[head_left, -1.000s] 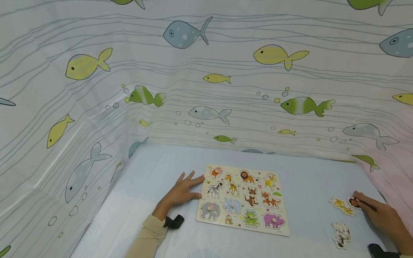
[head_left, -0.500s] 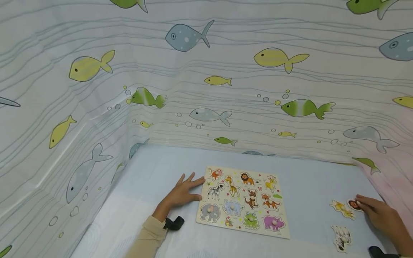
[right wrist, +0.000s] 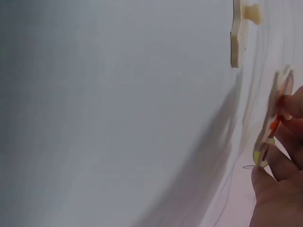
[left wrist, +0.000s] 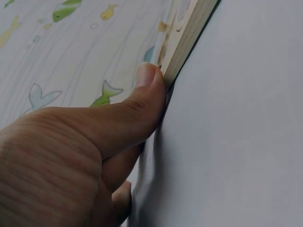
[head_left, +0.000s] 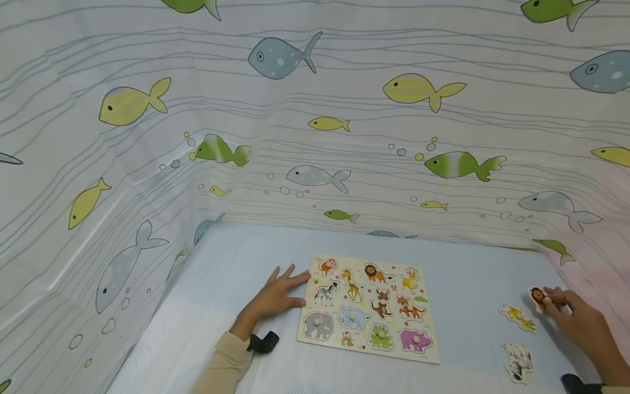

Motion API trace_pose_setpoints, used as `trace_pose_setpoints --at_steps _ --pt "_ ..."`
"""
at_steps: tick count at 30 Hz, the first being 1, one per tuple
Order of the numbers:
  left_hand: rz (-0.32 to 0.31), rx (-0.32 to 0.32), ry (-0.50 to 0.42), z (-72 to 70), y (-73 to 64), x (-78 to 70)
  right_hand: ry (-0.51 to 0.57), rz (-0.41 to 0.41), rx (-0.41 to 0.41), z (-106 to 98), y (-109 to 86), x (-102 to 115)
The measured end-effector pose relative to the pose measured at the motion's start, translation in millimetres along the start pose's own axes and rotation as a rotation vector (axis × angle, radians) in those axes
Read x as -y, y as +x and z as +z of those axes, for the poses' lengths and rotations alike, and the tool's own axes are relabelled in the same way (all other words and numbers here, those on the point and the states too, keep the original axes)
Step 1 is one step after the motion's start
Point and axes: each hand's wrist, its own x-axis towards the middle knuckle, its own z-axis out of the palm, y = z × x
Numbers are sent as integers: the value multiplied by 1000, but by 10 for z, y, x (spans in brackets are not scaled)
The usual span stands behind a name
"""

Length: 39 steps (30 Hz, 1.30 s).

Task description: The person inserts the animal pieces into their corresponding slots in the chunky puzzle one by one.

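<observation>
A wooden knob puzzle board (head_left: pixel 394 324) with animal pictures lies on the table. My left hand (head_left: pixel 275 295) rests with spread fingers along its left edge; in the left wrist view, the thumb (left wrist: pixel 147 94) touches the board's side. To the right of the board, my right hand (head_left: pixel 583 323) pinches a lion puzzle piece (head_left: pixel 536 296). The right wrist view has this piece (right wrist: pixel 271 118) tilted on edge between thumb and fingers, raised off the surface. Nearest to that hand lie a yellow animal piece (head_left: pixel 518 317) and a zebra piece (head_left: pixel 518 361).
Knobbed elephant (head_left: pixel 318 325), frog (head_left: pixel 380 336) and hippo (head_left: pixel 415 340) pieces sit in the board's lower row. A pale blue-white cloth (head_left: pixel 472 295) covers the table. Fish-printed sheeting (head_left: pixel 364 158) rises behind and at the left, with a pink area at the right.
My right hand has lifted the lion piece slightly and turned it, so the lion's face shows more. The left hand and board keep their places. The head view shifts a little.
</observation>
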Motion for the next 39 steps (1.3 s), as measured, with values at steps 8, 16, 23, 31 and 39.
trace_pose_setpoints --at_steps 8,16,23,31,39 --pt "11 -7 7 -28 -8 -19 53 -33 -36 -73 13 180" --pt "15 -12 12 -31 2 -9 127 -121 -57 -116 -19 481" --pt "16 -12 18 -10 15 16 235 -222 -51 -122 -41 830" --pt "2 -2 4 9 14 18 334 -472 -151 8 20 1230" --pt "-11 -6 -12 5 3 -4 322 -541 -87 177 89 1598"
